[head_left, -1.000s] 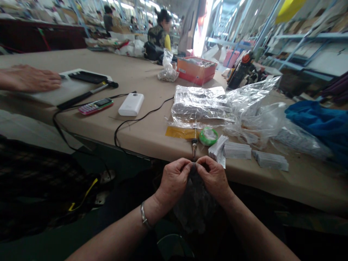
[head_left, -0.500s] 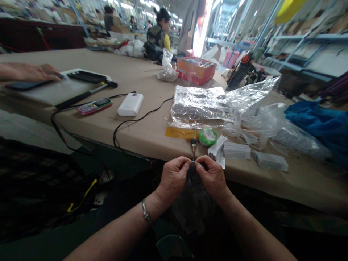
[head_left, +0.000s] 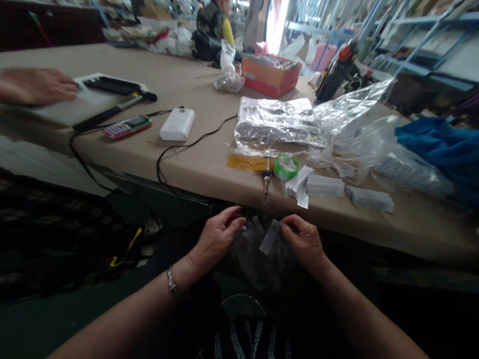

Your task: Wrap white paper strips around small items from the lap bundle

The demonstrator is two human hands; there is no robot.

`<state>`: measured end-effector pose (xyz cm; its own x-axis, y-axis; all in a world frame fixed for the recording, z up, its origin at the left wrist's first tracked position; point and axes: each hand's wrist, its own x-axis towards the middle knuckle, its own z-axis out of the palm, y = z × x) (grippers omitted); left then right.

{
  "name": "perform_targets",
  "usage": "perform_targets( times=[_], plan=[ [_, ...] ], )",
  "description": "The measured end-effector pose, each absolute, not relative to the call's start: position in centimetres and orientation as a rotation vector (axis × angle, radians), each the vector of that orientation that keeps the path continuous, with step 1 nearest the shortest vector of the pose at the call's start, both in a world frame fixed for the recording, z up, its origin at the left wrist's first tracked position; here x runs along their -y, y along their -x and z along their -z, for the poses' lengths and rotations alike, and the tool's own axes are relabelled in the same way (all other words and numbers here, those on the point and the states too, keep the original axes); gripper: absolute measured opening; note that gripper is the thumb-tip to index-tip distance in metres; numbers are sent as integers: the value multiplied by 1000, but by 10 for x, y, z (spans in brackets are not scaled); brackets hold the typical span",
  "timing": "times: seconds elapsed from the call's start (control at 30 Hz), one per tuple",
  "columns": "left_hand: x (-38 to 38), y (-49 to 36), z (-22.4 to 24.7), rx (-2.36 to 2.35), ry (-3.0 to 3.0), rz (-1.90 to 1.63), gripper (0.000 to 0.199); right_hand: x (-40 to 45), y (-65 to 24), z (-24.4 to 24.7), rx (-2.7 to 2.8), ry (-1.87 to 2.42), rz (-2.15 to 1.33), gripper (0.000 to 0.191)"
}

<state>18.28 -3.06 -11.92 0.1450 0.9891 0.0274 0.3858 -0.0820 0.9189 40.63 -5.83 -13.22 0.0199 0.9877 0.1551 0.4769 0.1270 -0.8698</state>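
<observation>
My right hand [head_left: 302,239] pinches the end of a small translucent strip [head_left: 269,237] that hangs down to the left, just below the table's front edge. Left of it, my left hand [head_left: 220,232] has its thumb and forefinger apart, with nothing visible between them. Beneath both hands lies a heap of clear plastic pieces [head_left: 258,267]. A thin metal-tipped tool [head_left: 266,182] points over the table edge, beside a green tape roll [head_left: 286,167] and amber tape [head_left: 245,162]. Stacks of white strips [head_left: 325,186] sit to the right.
Silvery plastic bags [head_left: 277,124] cover the table's middle. A red-orange box [head_left: 271,75], a white power bank [head_left: 177,124], a phone [head_left: 127,126] and a black cable [head_left: 194,162] are around. Another person's hand [head_left: 39,86] rests at the far left. Blue plastic [head_left: 441,149] lies right.
My hands have moved apart from the tool's tip, and the left one has opened. The strip now hangs from my right hand. The view has tilted downward. The other person's hand has shifted left.
</observation>
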Motion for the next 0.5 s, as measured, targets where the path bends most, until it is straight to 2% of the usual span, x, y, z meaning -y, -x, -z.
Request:
perform_targets(
  times=[0.13,0.27,0.37,0.5],
  plan=[
    [32,-128,138,-1672,-1763,-756,33,67,-438,186,1469,1666,-782,31],
    [23,-81,154,-1871,-1883,-423,41,60,-451,223,1441,1788,-770,34],
    [19,-66,160,-1863,-1836,-166,47,54,-452,222,1456,1826,-720,38],
    [35,-73,149,-1895,-1768,-196,40,51,-437,193,1520,1803,-611,44]
  ],
)
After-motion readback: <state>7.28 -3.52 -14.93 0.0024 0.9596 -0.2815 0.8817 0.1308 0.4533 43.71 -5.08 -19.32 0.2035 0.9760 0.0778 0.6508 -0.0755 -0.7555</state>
